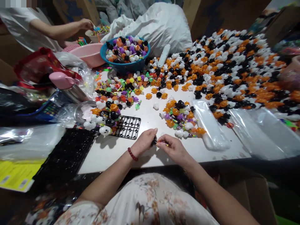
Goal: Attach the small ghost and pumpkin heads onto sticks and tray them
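At the front of the white table [150, 114], my left hand [145, 142] is closed around a small shiny black plastic figure [154, 141], mostly hidden by the fingers. Close against it, my right hand [172, 147] pinches a thin colourful tube [165, 144], whose end shows past the fingers. Whether tube and figure are joined, I cannot tell. Left of my hands lies a black plastic grid rack [130, 127], with white, black and orange figures [105, 130] standing over its left part. A small pile of figures and colourful tubes [179, 116] sits beyond my right hand.
Orange, black and white figures [231, 68] heap across the right. A blue basin [124, 64] of toppers and a pink basin [87, 53] stand behind. Clear plastic bags [209, 126] lie right, black racks [65, 153] left. A co-worker's hand [86, 24] reaches into a bowl.
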A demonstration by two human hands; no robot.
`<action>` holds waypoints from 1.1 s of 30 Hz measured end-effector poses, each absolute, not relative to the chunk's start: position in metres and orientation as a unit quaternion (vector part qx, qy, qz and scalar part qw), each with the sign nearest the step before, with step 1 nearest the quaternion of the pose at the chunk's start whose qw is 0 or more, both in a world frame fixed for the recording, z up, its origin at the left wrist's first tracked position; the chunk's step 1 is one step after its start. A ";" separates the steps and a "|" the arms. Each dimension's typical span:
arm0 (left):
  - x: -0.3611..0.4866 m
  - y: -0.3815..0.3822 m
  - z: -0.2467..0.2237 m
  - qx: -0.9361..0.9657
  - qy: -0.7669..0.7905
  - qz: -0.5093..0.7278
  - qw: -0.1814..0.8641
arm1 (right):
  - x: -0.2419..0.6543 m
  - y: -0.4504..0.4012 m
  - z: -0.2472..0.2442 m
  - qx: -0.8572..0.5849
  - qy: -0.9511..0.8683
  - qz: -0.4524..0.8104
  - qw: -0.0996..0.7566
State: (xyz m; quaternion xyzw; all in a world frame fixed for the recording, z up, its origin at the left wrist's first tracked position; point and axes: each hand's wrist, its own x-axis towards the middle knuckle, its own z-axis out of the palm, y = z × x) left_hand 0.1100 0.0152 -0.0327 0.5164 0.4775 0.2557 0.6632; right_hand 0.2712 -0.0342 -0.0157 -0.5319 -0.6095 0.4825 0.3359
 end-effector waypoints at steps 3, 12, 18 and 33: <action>0.118 0.011 -0.038 0.477 0.491 0.285 0.671 | 0.262 -0.038 -0.020 -0.541 -0.619 0.434 0.368; 0.114 0.025 -0.029 0.450 0.479 0.322 0.682 | 0.273 -0.019 -0.042 -0.480 -0.504 0.590 0.410; 0.108 0.025 -0.029 0.483 0.484 0.326 0.653 | 0.277 -0.024 -0.042 -0.529 -0.527 0.541 0.386; 0.121 0.010 -0.041 0.564 0.573 0.341 0.487 | 0.255 -0.034 -0.032 -0.505 -0.732 0.336 0.310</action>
